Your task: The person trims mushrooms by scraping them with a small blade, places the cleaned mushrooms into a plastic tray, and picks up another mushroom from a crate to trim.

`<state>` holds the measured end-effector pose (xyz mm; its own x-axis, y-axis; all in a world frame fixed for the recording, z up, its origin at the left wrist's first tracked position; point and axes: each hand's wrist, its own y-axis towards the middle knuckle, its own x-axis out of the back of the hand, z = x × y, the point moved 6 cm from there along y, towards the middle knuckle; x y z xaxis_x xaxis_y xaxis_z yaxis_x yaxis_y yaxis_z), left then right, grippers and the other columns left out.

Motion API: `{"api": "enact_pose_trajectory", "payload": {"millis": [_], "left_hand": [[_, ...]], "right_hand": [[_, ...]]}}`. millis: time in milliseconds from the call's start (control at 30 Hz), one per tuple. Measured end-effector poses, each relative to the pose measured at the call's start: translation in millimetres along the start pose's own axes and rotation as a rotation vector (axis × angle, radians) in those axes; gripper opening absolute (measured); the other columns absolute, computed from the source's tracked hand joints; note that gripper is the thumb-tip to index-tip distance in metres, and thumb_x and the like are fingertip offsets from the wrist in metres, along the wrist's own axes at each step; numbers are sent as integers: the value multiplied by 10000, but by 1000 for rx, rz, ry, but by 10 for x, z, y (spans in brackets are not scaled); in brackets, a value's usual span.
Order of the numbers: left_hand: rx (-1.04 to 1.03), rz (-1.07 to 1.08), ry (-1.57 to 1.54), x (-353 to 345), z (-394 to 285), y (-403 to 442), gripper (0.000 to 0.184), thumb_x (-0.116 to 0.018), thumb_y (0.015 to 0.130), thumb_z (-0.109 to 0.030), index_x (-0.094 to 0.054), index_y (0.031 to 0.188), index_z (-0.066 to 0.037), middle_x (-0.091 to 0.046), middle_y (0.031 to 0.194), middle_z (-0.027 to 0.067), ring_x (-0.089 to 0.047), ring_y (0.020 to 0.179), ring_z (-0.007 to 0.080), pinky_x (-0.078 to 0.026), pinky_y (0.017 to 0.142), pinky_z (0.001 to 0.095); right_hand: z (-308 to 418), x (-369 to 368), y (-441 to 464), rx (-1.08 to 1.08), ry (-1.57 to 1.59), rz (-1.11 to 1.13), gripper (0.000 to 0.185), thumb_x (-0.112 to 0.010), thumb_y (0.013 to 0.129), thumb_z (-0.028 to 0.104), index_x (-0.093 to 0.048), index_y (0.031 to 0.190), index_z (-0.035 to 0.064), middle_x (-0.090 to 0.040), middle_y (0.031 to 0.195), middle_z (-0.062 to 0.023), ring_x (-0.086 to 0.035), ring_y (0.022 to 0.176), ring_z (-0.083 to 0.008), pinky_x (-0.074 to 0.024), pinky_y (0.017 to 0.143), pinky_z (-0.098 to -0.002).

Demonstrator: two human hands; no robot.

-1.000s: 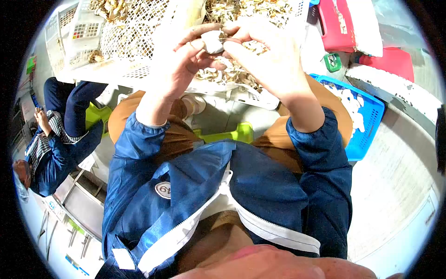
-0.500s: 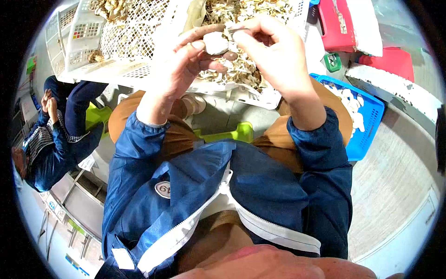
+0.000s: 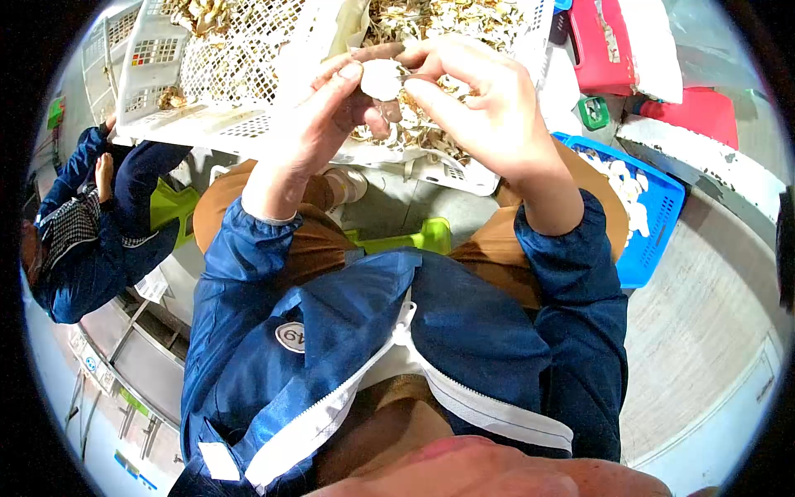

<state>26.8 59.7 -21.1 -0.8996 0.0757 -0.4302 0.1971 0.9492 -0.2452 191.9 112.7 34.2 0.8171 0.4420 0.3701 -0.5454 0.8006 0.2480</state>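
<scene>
Between my two hands is a whitish rounded piece [image 3: 382,80], overexposed in the light. My left hand [image 3: 331,108] holds it from the left, thumb on top and darkened fingers behind. My right hand [image 3: 480,99] is at its right edge, thumb and forefinger pinched together; whether a small tool or scrap is between them is too small to tell. Beneath both hands lies a heap of pale and brown peelings [image 3: 431,124] in a white crate [image 3: 451,176].
A white perforated basket [image 3: 240,74] with brown clumps stands at upper left. A blue basket [image 3: 662,228] with white pieces is at my right, near a small green container [image 3: 593,111] and red bins [image 3: 598,50]. A co-worker [image 3: 91,224] sits at left.
My right hand has come back to the white piece after drawing slightly away from it. The piece shows a rounder face. The co-worker's hands have parted, one reaching toward the white basket.
</scene>
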Motion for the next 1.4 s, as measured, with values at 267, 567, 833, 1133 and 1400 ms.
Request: {"api": "enact_pose_trajectory", "payload": {"millis": [267, 567, 833, 1133, 1400], "left_hand": [[68, -10, -221, 33, 41, -9, 521, -491, 1037, -310, -478, 1394, 68, -700, 976, 134, -669, 688, 155, -560, 654, 261], [22, -208, -112, 222, 112, -11, 432, -571, 979, -301, -566, 1328, -46, -658, 1045, 73, -626, 844, 125, -527, 720, 272], [-272, -252, 661, 20, -158, -119, 455, -668, 922, -186, -517, 1316, -15, -575, 1135, 89, -574, 896, 118, -501, 763, 260], [-536, -269, 911, -38, -271, -150, 448, -695, 820, -118, -558, 1236, -26, -579, 1050, 138, -605, 955, 270, -513, 826, 370], [-680, -152, 1166, -381, -356, -190, 594, -771, 744, -173, -552, 1288, -76, -618, 1165, 101, -567, 1083, 305, -423, 934, 432]], "right_hand": [[-196, 94, 16, -202, 128, -95, 162, -696, 887, 225, -708, 910, 65, -691, 805, -78, -658, 733, -178, -522, 720, -307], [-908, -293, -79, -361, -147, -84, 205, -689, 887, 245, -688, 949, 50, -652, 752, -121, -627, 703, -180, -500, 658, -308], [-905, -362, 40, -443, 280, -156, 174, -692, 935, 186, -629, 907, 26, -602, 770, -19, -534, 628, -78, -428, 597, -231], [-903, -342, 74, -633, 398, -195, 111, -694, 942, 162, -663, 969, 59, -601, 840, 27, -536, 733, -70, -429, 670, -227], [-702, -633, -1, -814, 1113, -222, 57, -528, 1026, 180, -546, 997, 133, -569, 847, 29, -561, 708, -91, -473, 625, -274]]}}
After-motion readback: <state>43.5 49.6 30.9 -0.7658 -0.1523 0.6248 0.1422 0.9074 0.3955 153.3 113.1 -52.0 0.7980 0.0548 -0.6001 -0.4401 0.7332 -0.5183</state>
